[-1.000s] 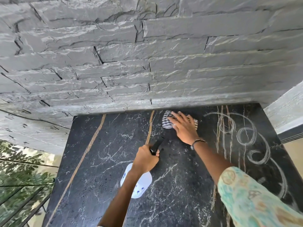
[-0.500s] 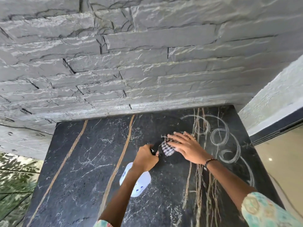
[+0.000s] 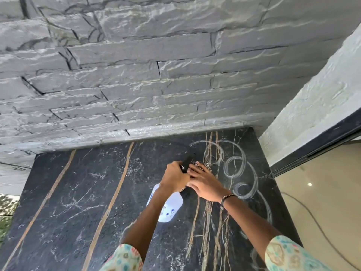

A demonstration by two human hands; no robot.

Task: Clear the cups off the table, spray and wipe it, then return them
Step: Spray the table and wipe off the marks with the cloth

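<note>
Under right hand grip: cloth, on table.

Head camera, one wide-angle view
It looks forward and steeply down from close above the black tabletop, facing the far stone wall; both forearms enter from the near edge.

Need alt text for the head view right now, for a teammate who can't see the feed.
Over a black marble table, the person's right hand presses a checked cloth flat while the left hand grips a white spray bottle. Swirled wipe streaks mark the surface to the right; a grey stone wall rises behind.
</note>
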